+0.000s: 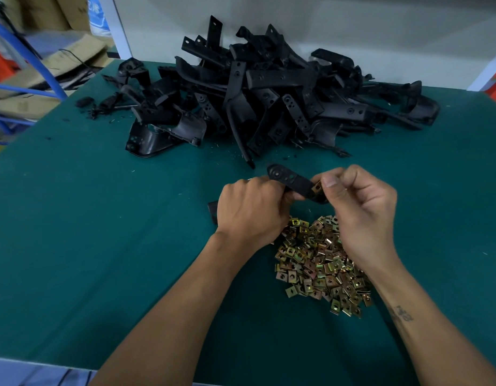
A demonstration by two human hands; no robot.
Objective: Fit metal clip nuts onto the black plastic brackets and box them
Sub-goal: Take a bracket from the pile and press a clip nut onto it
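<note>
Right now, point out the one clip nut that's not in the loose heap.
It is the clip nut pinched by the right hand against the end of the bracket held by the left hand; the rest lie in the heap.

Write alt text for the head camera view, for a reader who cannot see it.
Two bare hands fit a metal clip nut onto a black plastic bracket: the left hand grips the bracket, the right hand pinches the nut. Loose clip nuts lie beneath, and a heap of brackets behind, on a green table.

A green-topped table [74, 218] fills the room here, a pale wall [325, 26] standing beyond it; far left, blue metal racking [32, 62] and flattened cardboard [74, 51], an orange crate [1, 57] behind.
</note>
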